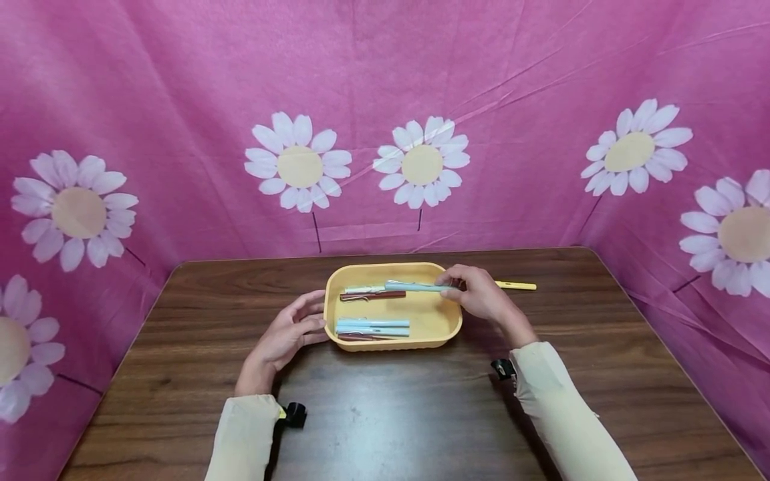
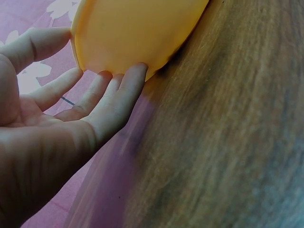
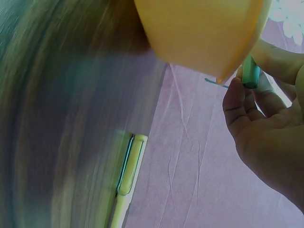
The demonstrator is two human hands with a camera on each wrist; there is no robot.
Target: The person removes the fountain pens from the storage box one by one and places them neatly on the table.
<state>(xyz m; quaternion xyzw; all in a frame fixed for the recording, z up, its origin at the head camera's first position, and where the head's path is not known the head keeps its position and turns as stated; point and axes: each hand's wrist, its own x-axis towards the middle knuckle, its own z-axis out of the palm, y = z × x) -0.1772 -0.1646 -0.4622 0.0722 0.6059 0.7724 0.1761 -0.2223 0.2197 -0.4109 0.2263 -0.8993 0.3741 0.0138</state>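
A yellow plastic tray (image 1: 428, 317) stands on the table between the two hands. My right hand (image 1: 481, 294) pinches one end of a light blue pen (image 1: 412, 286), held lengthwise over the tray's back right part. In the right wrist view, the end of that pen (image 3: 250, 73) pokes out between thumb and fingers. My left hand (image 1: 289, 333) rests against the tray's left end, its fingertips touching the outer wall in the left wrist view. Inside the tray, a pale green pen (image 1: 355, 290) and a dark red pen (image 1: 373, 296) lie at the back. Light blue pens (image 1: 373, 323) lie along the front, beside another dark red pen (image 1: 355, 337).
A yellow pen (image 1: 517, 286) lies on the wooden table (image 1: 385, 414) to the right of the tray, behind my right wrist. Pink cloth with large white daisies (image 1: 373, 80) hangs around the table's back and sides.
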